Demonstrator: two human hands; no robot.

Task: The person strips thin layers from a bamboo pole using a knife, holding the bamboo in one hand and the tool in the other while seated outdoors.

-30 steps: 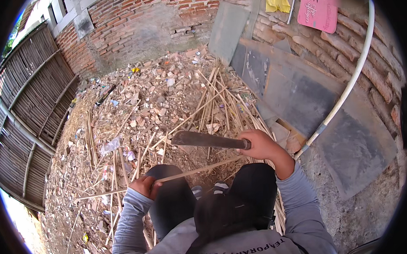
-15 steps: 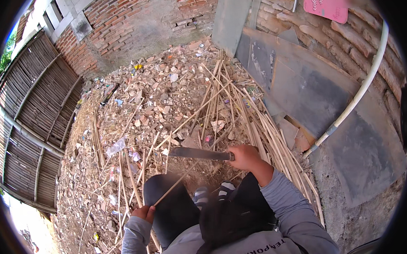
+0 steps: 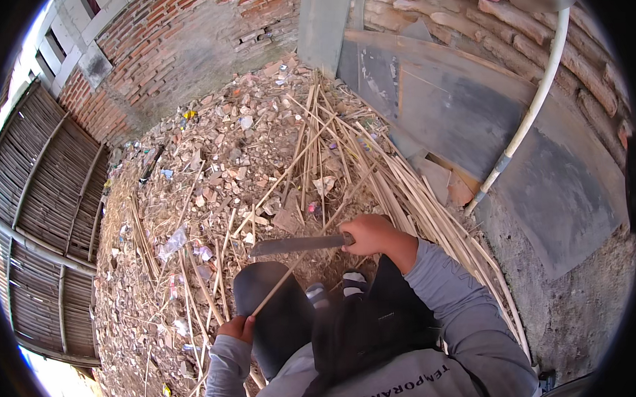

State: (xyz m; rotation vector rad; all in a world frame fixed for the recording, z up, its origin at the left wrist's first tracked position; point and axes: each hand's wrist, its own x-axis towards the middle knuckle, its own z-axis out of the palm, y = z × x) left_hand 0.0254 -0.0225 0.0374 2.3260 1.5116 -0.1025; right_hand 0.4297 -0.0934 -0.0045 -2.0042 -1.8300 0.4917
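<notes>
My right hand (image 3: pixel 370 234) is closed round the handle of a machete, whose long dark blade (image 3: pixel 295 245) points left, nearly level, in front of my knees. Between thumb and fingers, my left hand (image 3: pixel 238 329) grips a thin bamboo stick (image 3: pixel 276 289) beside my left knee. The stick slants up and right, crossing beneath the blade near its middle. Whether blade and stick touch, I cannot tell. Part of the stick is hidden by the blade.
Bamboo strips (image 3: pixel 409 195) lie piled to the right, with loose sticks (image 3: pixel 195 294) at the left. Rubble and litter cover the ground. Dark panels (image 3: pixel 462 116) and a pale pole (image 3: pixel 532 114) lean at the right wall. A bamboo fence (image 3: pixel 44 180) stands left.
The view has turned slightly right. My left hand has shifted right with the stick, and the machete has tilted so its tip sits a little lower. Both grips stay closed.
</notes>
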